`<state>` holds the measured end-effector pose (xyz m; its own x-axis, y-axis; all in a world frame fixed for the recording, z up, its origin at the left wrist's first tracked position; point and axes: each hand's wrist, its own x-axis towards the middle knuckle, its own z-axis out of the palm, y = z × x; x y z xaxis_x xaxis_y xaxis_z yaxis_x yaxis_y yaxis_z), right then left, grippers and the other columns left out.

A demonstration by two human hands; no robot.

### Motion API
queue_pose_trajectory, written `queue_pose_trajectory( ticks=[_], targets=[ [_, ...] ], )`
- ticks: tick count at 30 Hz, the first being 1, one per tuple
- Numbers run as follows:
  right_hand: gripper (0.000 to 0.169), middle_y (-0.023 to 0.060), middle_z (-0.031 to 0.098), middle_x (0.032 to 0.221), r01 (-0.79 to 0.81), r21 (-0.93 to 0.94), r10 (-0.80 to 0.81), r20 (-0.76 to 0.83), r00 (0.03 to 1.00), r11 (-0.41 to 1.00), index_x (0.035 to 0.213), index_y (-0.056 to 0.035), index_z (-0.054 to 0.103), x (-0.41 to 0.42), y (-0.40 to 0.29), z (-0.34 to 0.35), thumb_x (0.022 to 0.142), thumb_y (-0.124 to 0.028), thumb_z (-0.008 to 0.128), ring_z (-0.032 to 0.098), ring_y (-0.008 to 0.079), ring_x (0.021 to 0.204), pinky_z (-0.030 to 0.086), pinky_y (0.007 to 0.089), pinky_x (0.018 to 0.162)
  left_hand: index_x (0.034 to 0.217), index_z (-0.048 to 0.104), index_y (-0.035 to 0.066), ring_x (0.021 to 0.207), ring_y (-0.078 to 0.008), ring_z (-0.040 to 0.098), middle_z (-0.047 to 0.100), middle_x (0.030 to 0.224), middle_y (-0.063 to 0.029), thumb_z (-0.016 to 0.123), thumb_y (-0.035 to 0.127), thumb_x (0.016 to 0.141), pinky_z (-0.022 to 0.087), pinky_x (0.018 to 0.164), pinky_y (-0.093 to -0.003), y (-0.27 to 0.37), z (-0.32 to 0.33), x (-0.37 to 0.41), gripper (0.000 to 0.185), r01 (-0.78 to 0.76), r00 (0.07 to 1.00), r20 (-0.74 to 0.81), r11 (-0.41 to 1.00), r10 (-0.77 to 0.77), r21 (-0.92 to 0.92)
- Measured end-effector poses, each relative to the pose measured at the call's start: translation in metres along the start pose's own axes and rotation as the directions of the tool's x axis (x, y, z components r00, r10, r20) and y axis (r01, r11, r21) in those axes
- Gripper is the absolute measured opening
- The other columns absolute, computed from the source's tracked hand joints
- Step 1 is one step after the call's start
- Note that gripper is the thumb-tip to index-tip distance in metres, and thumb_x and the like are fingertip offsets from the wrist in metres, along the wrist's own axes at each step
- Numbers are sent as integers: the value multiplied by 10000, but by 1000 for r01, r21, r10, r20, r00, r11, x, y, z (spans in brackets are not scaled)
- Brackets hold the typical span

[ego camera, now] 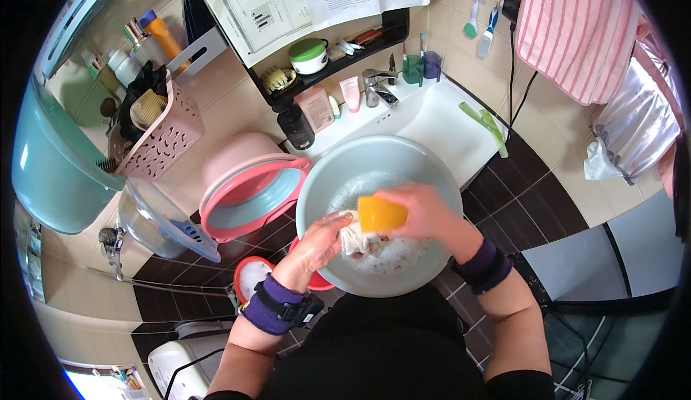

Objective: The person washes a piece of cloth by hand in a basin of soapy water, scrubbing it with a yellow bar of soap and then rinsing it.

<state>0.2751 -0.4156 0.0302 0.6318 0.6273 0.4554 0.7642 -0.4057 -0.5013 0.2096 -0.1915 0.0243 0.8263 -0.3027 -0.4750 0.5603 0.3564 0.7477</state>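
A grey-blue plastic basin (378, 146) of sudsy water is before me, its far side against the white washbasin. My left hand (322, 238) grips a wet white cloth (353, 238) over the suds. In my right hand (426, 211) is a yellow-orange block (382, 214) that looks like a bar of laundry soap. The block is right at the cloth's upper edge; whether they touch is hard to tell. Part of the cloth is hidden behind the block and my fingers. Foam (388, 259) floats around the cloth.
Left of the basin hang a pink basin (237, 149) and a clear lidded one (156, 222). The white washbasin (453, 125) has a metal faucet (373, 84) and green comb-like pieces (486, 122). A red bucket (252, 278) of suds stands low on the left.
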Motion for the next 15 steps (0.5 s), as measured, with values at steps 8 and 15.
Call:
queue_pose_trajectory(
  ticks=[8,15],
  targets=[
    [556,61,637,885,-36,-28,37,39,999,999,1111,-163,602,-2,-10,-9,617,-344,783,614,284,814,494,386,711,1253,433,-80,1029,-286,615,577,1165,-192,404,159,976,532,861,-408,3,0,1,367,31,998,49,999,-30,-13],
    [522,60,638,885,-4,14,3,65,998,1000,1082,-159,610,2,-5,-7,620,-333,777,613,282,814,491,385,708,1242,426,-66,862,-288,658,611,1082,-193,389,170,981,549,617,-382,1,1,0,354,27,999,25,999,-26,-19]
  ],
)
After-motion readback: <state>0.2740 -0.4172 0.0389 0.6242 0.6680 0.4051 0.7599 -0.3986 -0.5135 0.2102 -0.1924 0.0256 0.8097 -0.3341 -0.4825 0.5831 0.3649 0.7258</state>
